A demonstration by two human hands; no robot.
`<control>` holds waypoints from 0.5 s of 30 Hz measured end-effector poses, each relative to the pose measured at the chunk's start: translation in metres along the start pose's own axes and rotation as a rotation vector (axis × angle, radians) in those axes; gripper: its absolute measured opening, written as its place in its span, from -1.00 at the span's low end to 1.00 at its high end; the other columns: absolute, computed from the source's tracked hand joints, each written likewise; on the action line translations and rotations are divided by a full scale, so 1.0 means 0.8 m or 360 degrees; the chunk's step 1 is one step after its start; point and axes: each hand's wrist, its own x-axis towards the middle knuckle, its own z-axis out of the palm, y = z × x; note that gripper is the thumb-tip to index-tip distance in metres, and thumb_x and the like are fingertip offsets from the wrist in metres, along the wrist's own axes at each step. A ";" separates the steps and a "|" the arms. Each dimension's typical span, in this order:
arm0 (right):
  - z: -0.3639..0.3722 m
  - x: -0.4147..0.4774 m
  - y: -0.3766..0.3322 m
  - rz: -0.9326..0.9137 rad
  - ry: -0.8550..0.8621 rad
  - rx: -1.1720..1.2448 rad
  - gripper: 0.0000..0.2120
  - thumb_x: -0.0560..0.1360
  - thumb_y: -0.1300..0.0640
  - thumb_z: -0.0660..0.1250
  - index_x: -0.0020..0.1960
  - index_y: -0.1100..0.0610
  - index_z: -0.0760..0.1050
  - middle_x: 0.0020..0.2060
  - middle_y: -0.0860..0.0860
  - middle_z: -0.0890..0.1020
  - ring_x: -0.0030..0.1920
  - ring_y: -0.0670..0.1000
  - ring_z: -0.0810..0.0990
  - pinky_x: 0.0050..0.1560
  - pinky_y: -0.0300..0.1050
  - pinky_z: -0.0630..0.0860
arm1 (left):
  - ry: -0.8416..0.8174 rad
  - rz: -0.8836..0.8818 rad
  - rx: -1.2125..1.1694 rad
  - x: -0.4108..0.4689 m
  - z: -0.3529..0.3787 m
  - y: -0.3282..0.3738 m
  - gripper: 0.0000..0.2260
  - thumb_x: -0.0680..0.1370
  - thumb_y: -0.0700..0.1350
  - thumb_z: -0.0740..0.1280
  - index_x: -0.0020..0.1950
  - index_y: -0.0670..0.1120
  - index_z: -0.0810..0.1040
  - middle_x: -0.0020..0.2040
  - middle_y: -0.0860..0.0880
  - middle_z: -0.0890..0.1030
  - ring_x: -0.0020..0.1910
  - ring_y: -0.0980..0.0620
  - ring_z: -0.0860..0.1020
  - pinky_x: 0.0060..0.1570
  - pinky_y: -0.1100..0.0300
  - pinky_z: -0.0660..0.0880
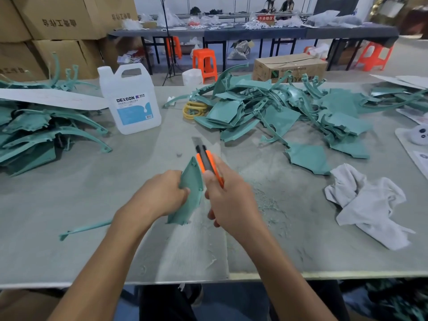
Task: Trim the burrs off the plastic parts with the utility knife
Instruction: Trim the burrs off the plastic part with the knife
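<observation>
My left hand grips a teal plastic part, a pointed leaf-shaped panel held upright over the middle of the table. My right hand holds an orange and black utility knife by its handle. The blade points away from me and lies along the part's right edge near its tip. A thin teal arm of the part trails to the left below my left forearm. Thin teal shavings lie on the table to the right of my hands.
A heap of teal parts fills the far right of the table, another pile sits at the left. A white DEXCON jug, yellow rings and a grey rag lie around. The table's front edge is near.
</observation>
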 end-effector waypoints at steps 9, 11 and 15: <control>0.025 -0.013 0.049 0.0344 -0.0297 -0.0552 -0.74 0.70 0.01 0.09 0.36 -0.05 0.35 -0.16 0.07 0.62 -0.15 0.21 0.63 -0.06 0.17 0.61 | 0.0002 -0.0018 0.0011 -0.001 0.003 0.001 -0.91 0.57 -0.05 0.28 -0.03 -0.05 0.52 -0.08 -0.12 0.63 -0.06 -0.17 0.59 -0.09 0.05 0.54; 0.028 -0.014 0.048 0.0313 -0.0292 -0.0535 -0.74 0.70 0.01 0.10 0.36 -0.04 0.34 -0.20 0.08 0.59 -0.15 0.23 0.62 -0.08 0.19 0.61 | 0.0011 -0.0030 0.0006 -0.001 0.004 0.003 -0.91 0.57 -0.05 0.27 -0.04 -0.05 0.51 -0.08 -0.11 0.63 -0.08 -0.16 0.59 -0.13 0.07 0.51; 0.011 -0.010 0.015 0.0056 -0.0150 -0.0086 -0.68 0.68 -0.07 0.11 0.29 -0.49 0.29 -0.30 0.00 0.59 -0.38 0.07 0.65 -0.40 0.02 0.60 | 0.0046 -0.0026 0.0065 -0.001 0.006 0.007 -0.95 0.55 -0.06 0.26 -0.04 0.00 0.50 -0.06 -0.08 0.62 -0.07 -0.15 0.58 -0.19 0.10 0.44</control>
